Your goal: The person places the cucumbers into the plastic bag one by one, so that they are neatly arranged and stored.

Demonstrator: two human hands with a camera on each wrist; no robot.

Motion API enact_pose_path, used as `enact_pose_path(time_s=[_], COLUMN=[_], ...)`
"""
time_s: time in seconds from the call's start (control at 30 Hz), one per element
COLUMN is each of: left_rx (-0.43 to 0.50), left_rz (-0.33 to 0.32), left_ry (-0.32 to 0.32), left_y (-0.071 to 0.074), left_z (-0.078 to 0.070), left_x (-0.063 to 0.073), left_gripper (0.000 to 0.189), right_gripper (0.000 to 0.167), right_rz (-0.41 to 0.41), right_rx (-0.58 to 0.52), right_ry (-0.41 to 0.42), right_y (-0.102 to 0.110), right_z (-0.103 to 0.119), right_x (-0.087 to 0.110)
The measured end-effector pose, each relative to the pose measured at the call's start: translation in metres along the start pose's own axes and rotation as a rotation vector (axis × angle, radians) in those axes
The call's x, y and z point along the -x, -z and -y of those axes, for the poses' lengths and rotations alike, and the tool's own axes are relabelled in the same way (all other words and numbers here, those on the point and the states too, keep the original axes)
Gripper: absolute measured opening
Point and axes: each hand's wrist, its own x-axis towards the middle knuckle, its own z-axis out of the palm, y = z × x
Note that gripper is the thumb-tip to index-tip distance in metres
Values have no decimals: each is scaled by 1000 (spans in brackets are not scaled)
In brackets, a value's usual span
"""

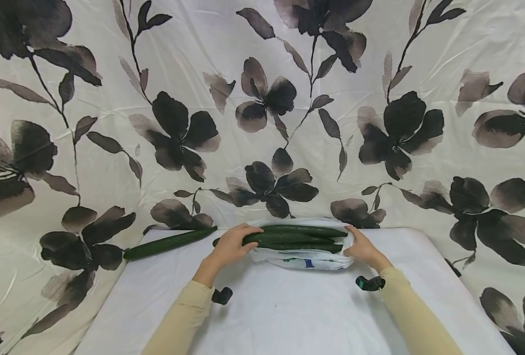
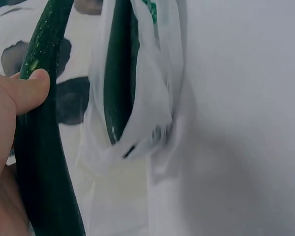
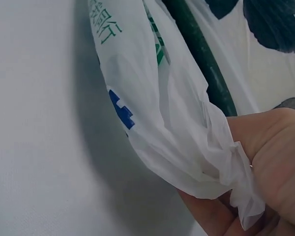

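Note:
My left hand [image 1: 230, 247] grips a long dark green cucumber [image 2: 46, 162], with the thumb laid over its skin in the left wrist view. One end of that cucumber sticks out to the left of the hand; the rest reaches over the white plastic bag [image 1: 329, 263]. Inside the bag's open top lie more cucumbers [image 1: 306, 230], side by side. At the bag's right end, my right hand [image 1: 364, 248] pinches the gathered plastic, as the right wrist view shows. Green and blue print marks the bag's side. The fingers under the bag are partly hidden.
A separate cucumber [image 1: 169, 245] lies at the back left of the white table [image 1: 289, 310], its left end at the table's edge. Floral cloth [image 1: 262, 59] hangs right behind the table. Dark wrist devices [image 1: 370, 283] sit below both wrists.

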Motion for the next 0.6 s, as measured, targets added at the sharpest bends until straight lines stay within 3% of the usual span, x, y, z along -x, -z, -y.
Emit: enact_pose_path(time_s=[0.2, 0.6], left_rx=[-34, 4], left_rz=[2, 20], left_ry=[-73, -61], left_y=[-11, -30], left_z=[-11, -23], left_x=[-16, -36], left_gripper=[40, 41], right_gripper=[94, 93], right_rz=[11, 8], right_rx=[-3, 5], right_ry=[-24, -44], right_y=[1, 2], right_z=[2, 4], right_x=[0, 0])
